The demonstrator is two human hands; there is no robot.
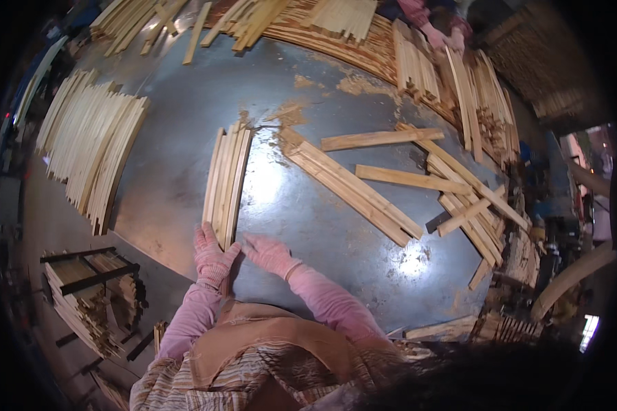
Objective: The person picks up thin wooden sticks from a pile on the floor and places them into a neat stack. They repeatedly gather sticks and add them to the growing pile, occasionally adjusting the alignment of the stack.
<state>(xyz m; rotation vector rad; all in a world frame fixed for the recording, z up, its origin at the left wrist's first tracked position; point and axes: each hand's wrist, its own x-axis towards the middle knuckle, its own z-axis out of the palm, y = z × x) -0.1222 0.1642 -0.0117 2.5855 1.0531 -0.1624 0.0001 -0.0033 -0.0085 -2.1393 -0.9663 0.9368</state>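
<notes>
One broad metal-grey table (168,116) is spread across most of the view, its surface scuffed and lit by two bright reflections. Along its far edge a reddish, strongly grained board (370,60) is laid, with groups of pale slats set on it. At the left edge a wide row of slats (92,144) is lined up side by side. Below that, near the floor, more cut wood is held in a dark frame (92,279). On the right of the table, loose strips (469,198) are left crossed over one another in a heap. To the left of that heap, a slanting group of longer pieces (356,192) is laid close together. Near the middle, the bundle of narrow slats (226,181) is placed lengthwise, its near end at the hands. At the far right, slats are handled by a co-worker's gloved hands (442,38). The pink-gloved left grip (216,259) is set over the bundle's near end, fingers along its left side; whether it is closed cannot be told. The right grip (271,255) is held loosely open just beside that end, nothing clasped; contact cannot be made out. Sawdust (360,85) is scattered beyond.
</notes>
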